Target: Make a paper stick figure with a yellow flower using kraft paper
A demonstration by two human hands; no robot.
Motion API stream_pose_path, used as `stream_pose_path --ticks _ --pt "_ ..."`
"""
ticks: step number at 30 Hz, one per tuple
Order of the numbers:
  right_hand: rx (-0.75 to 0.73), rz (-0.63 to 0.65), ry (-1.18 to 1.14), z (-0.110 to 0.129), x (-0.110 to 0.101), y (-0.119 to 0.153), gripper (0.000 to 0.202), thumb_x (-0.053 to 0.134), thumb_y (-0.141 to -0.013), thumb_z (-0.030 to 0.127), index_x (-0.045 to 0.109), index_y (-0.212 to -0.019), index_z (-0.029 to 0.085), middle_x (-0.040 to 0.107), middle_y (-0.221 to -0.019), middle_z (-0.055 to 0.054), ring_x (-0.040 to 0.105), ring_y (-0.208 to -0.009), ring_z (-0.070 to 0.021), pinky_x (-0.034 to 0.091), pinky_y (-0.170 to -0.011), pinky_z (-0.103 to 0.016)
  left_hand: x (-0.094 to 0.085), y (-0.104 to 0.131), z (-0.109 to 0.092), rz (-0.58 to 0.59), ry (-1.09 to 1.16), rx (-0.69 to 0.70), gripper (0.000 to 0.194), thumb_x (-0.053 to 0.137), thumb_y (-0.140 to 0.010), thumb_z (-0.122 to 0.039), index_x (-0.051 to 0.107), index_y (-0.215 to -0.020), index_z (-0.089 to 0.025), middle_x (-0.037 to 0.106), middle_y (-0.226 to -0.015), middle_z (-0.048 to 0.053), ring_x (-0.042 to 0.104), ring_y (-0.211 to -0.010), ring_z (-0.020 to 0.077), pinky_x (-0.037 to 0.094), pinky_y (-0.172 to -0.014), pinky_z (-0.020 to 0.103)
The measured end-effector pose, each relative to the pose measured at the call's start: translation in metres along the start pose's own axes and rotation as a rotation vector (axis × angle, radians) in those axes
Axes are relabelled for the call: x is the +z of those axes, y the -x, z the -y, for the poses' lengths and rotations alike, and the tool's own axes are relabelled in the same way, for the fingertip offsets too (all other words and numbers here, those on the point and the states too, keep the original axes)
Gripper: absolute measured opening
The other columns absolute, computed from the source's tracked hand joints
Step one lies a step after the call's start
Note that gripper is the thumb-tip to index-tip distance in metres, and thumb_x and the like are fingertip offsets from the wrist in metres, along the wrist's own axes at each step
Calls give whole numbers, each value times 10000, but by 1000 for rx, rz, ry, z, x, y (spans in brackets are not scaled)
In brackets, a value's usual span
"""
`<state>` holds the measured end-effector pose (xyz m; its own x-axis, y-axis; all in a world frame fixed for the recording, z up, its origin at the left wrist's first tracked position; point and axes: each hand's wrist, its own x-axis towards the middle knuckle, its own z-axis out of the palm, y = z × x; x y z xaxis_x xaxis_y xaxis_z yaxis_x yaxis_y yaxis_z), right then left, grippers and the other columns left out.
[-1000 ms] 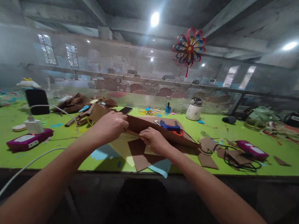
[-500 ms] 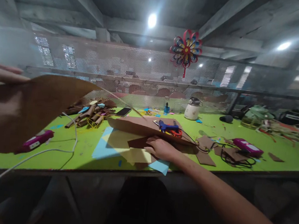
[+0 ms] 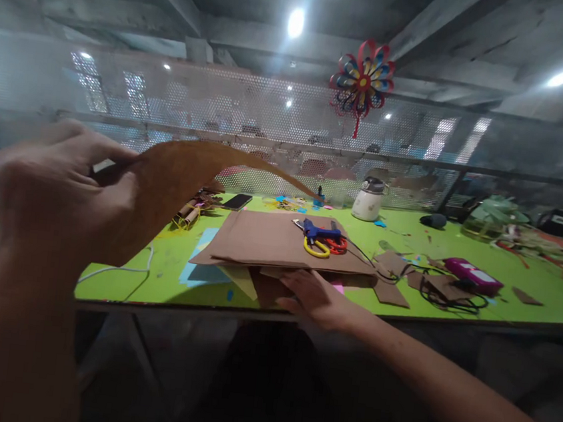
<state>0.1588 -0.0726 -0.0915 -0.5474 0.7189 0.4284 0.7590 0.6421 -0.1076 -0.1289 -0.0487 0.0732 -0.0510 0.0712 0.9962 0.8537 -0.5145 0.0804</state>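
My left hand (image 3: pixel 67 188) is raised at the left, thumb and fingers pinched on a large sheet of brown paper (image 3: pixel 179 173) that arches to the right above the table. At the front edge of a stack of brown paper (image 3: pixel 253 235), my right hand (image 3: pixel 313 295) reaches in low, its fingers stretched and the thumb apart; the fingertips are partly covered by the stack. Beneath the stack, light blue paper (image 3: pixel 197 272) and yellow paper (image 3: pixel 241 280) stick out. On top lie a blue glue gun (image 3: pixel 318 231) and scissors with yellow and orange handles (image 3: pixel 316 248).
Brown paper rolls (image 3: pixel 190 215) and a phone (image 3: pixel 237 202) lie behind the raised sheet. A white kettle-like jug (image 3: pixel 368 200) stands at the back. To the right are a purple power strip (image 3: pixel 473 276), black cords and brown scraps (image 3: pixel 391 293). A white cable (image 3: pixel 142 269) crosses the left side.
My left hand has moved right with the brown sheet. The lifted front edge of the stack has come down flat, covering much of the coloured paper. My right hand has drawn slightly toward me.
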Motion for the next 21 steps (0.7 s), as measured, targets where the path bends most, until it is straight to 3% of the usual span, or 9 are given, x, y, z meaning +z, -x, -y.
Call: stream_pose_path --ticks 3,7,10,13,17,21 --pt "169 -7 -6 -10 6 -8 434 450 -920 436 630 -1126 99 663 -1116 -171 605 -1057 -273 445 -928 -390 -1 1 -8 -16 -4 92 273 686 -570 -417 717 -703 -180 531 -585 -38 459 -548 77 328 -559 208" --pt "184 -78 -104 -2 -2 -2 354 477 -916 372 638 -1117 129 650 -1159 -158 579 -1115 -261 438 -958 -393 5 7 -11 43 12 164 173 688 -635 -373 682 -665 -202 524 -596 -31 475 -565 94 346 -540 205" --pt "198 -165 -251 10 -19 16 276 482 -913 330 676 -1037 179 684 -1103 -112 610 -1061 -228 462 -926 -351 21 15 -13 133 71 188 156 661 -725 -345 660 -708 -190 531 -638 -13 496 -602 109 379 -549 215" --pt "343 -254 -415 8 -36 27 263 499 -884 335 717 -832 198 729 -852 -75 666 -812 -209 512 -752 -314 45 20 -19 179 190 240 133 635 -796 -312 644 -773 -182 578 -733 8 540 -661 106 423 -598 220" --pt "574 -396 -766 -29 -44 15 244 638 -744 401 712 -795 174 715 -773 -77 649 -715 -218 523 -682 -349 75 23 -29 175 360 357 74 595 -844 -230 607 -787 -185 599 -796 19 575 -732 105 466 -662 225" --pt "597 -561 -1124 -80 -42 0 395 603 -731 529 685 -802 149 716 -862 -142 673 -832 -280 520 -771 -438 87 33 -32 249 497 447 74 537 -863 -154 576 -814 -193 597 -852 35 590 -831 125 493 -733 255"
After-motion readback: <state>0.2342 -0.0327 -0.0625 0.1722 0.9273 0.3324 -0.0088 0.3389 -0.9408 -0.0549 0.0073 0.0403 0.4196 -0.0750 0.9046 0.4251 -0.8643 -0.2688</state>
